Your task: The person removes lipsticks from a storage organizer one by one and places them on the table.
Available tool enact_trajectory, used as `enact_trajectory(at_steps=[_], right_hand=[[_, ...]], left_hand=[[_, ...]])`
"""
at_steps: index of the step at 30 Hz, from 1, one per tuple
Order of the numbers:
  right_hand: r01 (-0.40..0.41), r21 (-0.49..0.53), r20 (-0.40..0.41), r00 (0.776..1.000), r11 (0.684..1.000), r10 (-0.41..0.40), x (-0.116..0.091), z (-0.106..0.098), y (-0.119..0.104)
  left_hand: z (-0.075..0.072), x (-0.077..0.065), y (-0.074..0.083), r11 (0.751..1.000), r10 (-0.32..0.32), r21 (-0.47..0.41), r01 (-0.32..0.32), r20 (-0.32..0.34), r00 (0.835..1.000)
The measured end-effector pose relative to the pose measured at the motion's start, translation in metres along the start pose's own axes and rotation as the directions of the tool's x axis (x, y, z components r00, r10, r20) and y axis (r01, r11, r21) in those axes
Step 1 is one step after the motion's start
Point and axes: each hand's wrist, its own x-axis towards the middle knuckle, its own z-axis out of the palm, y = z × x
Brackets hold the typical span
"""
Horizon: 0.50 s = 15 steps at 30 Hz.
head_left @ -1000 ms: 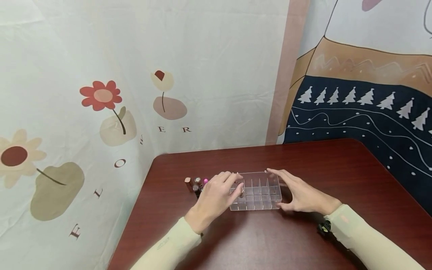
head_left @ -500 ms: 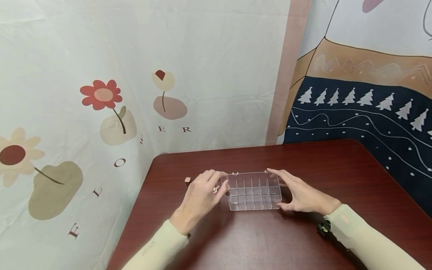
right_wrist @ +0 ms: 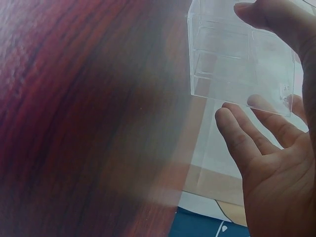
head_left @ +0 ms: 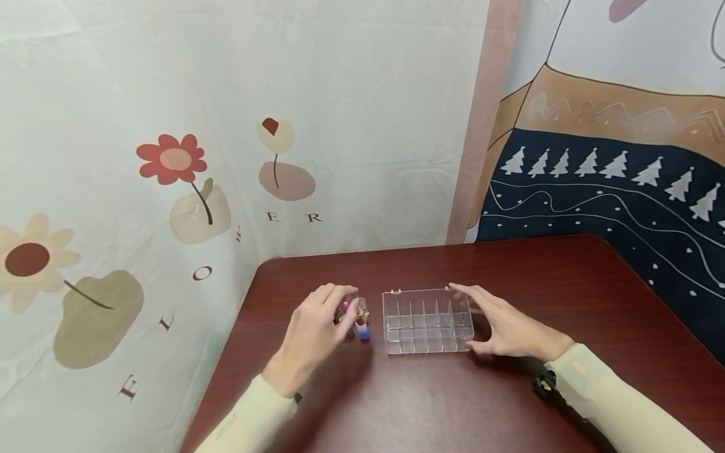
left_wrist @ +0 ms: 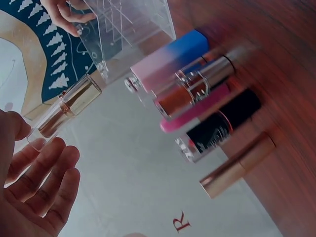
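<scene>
My left hand (head_left: 311,330) pinches a lipstick tube (left_wrist: 74,103) with a clear end and a gold end, between thumb and fingertips. It is above the table, left of a clear divided organizer (head_left: 427,322). Close by that hand, several lip products stand together: a pink-and-blue tube (left_wrist: 170,59), an orange one with a silver end (left_wrist: 175,101), a magenta one (left_wrist: 200,108), a black one (left_wrist: 229,121) and a rose-gold tube (left_wrist: 239,167). My right hand (head_left: 512,324) holds the organizer's right end, thumb at the front, fingers behind. No tubes show in its compartments.
The dark red wooden table (head_left: 442,409) extends around the organizer on all sides. Behind its far edge hangs a pale cloth (head_left: 362,126) printed with flowers, and at the right a dark blue one (head_left: 595,189) with white trees.
My left hand has drawn leftward from over the organizer's left compartments, carrying the lipstick tube, to beside the standing tubes. My right hand and the organizer have stayed in place.
</scene>
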Motion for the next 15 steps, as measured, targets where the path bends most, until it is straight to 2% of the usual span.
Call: enact_trajectory(at_steps=[15], right_hand=[[0.002,0.010,-0.002,1.000,1.000,-0.002,0.000,0.000,0.000]], left_hand=[[-0.019,-0.017,-0.021,0.998,-0.060,0.029,0.060,0.004,0.998]])
